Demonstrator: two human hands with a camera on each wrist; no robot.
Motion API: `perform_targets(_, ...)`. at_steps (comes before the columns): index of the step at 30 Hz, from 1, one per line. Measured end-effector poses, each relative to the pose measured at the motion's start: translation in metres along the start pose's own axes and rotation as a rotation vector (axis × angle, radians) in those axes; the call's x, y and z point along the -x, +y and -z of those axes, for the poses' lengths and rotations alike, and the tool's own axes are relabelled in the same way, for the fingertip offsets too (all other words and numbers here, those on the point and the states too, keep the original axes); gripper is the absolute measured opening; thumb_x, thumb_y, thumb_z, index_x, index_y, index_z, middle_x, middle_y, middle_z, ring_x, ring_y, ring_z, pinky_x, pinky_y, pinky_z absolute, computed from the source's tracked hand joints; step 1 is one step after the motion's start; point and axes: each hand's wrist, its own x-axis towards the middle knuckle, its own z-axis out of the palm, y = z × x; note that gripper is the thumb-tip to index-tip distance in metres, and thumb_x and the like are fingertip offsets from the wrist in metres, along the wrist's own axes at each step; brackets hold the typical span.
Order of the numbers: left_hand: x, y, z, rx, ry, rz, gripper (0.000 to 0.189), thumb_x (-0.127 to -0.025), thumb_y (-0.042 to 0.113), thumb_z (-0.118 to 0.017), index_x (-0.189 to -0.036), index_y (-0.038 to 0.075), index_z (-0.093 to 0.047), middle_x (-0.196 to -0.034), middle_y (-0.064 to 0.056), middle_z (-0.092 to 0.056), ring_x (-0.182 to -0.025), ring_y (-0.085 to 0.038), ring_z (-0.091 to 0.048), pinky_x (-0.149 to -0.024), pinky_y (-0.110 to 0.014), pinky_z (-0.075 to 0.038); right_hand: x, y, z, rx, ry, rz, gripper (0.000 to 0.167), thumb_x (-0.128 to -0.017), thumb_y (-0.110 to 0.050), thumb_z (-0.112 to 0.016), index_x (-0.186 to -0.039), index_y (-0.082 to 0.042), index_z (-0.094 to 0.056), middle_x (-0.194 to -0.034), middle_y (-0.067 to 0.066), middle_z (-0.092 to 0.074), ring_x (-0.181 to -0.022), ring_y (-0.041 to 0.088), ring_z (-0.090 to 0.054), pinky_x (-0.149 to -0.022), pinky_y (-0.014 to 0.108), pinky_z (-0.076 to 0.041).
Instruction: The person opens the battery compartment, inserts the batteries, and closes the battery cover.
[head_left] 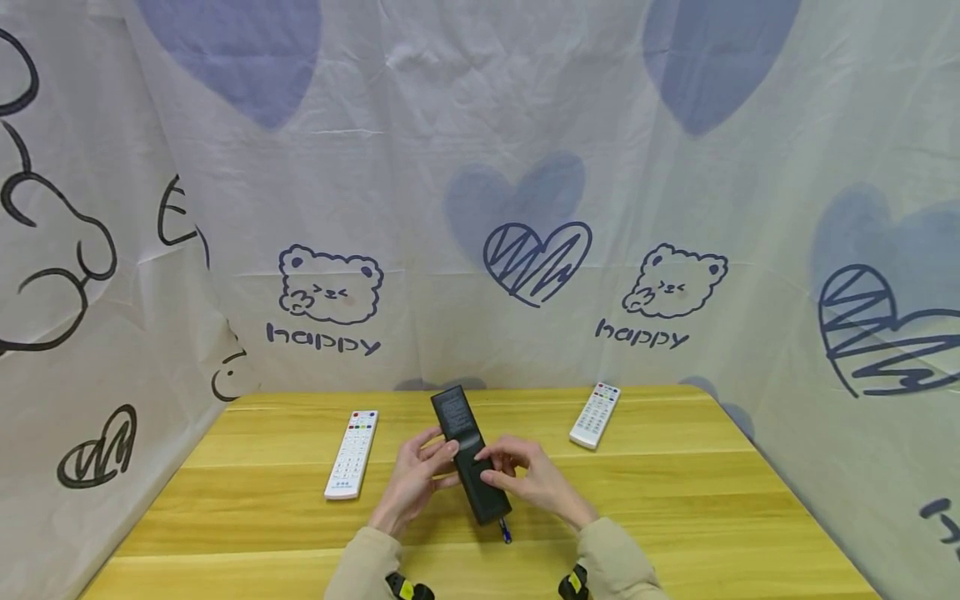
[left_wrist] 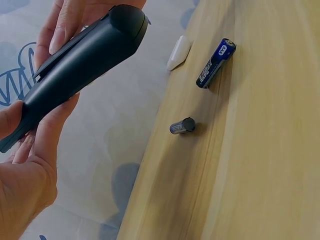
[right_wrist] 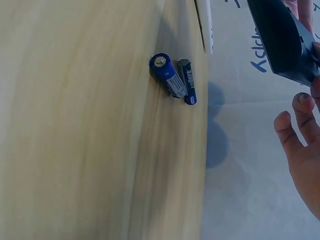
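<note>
My left hand (head_left: 416, 475) grips a black remote control (head_left: 454, 412) by its middle, tilted above the table with its labelled back facing up. The fingers and thumb of my right hand (head_left: 536, 479) are at the battery cover (left_wrist: 65, 54) on the lower half of that back. One edge of the cover stands slightly raised in the left wrist view. Two of my right fingers (right_wrist: 283, 121) are spread free of the remote. Below lie two blue batteries on the table, one larger battery (right_wrist: 167, 75) and one slimmer battery (right_wrist: 188, 81), mostly hidden by the remote in the head view.
A white remote control (head_left: 352, 454) lies left of my hands, and another white remote (head_left: 596, 417) lies farther back on the right. All of this is on a wood-grain table (head_left: 720, 500). A printed cloth (head_left: 450, 108) hangs behind and at both sides.
</note>
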Motion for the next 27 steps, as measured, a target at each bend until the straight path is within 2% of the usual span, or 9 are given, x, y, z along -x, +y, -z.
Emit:
perform_targets(12, 0.0002, -0.0012, -0.001, 0.011, -0.021, -0.016, 0.056, -0.102, 0.007, -0.056, -0.148, -0.011, -0.031, -0.108, -0.005, -0.074, -0.089, -0.014, -0.074, -0.077, -0.032, -0.065, 0.0022, 0.0069, 0.001, -0.024, -0.01, -0.021, 0.016, -0.094, -0.005, -0.069, -0.109, -0.004, -0.07, -0.08, 0.016, -0.053, -0.073, 0.002, -0.046, -0.062, 0.016, -0.042)
perform_targets(18, 0.0004, -0.0012, -0.0013, 0.013, -0.027, 0.001, 0.055, -0.102, 0.006, -0.055, -0.148, -0.009, -0.031, -0.109, -0.004, -0.074, -0.09, -0.013, -0.074, -0.078, -0.032, -0.064, 0.0021, 0.0088, 0.001, -0.019, -0.021, 0.011, 0.016, -0.093, -0.004, -0.069, -0.109, -0.004, -0.07, -0.078, 0.018, -0.051, -0.071, 0.005, -0.046, -0.058, 0.024, -0.043)
perform_targets(24, 0.0014, -0.0007, -0.0016, 0.0, -0.042, -0.005, 0.059, -0.102, 0.008, -0.057, -0.149, -0.01, -0.028, -0.114, -0.008, -0.073, -0.091, -0.013, -0.074, -0.079, -0.031, -0.064, 0.0036, 0.0079, 0.0014, -0.014, -0.024, 0.008, 0.016, -0.094, -0.004, -0.068, -0.11, -0.004, -0.07, -0.078, 0.019, -0.05, -0.072, 0.003, -0.046, -0.061, 0.018, -0.043)
perform_targets(27, 0.0011, -0.0009, -0.0023, 0.004, -0.041, -0.002, 0.058, -0.101, 0.008, -0.058, -0.148, -0.01, -0.03, -0.113, -0.007, -0.074, -0.091, -0.013, -0.074, -0.079, -0.032, -0.064, 0.0042, 0.0067, 0.0014, 0.01, -0.022, 0.025, 0.016, -0.094, -0.006, -0.069, -0.11, -0.004, -0.07, -0.078, 0.017, -0.049, -0.07, 0.01, -0.047, -0.059, 0.022, -0.044)
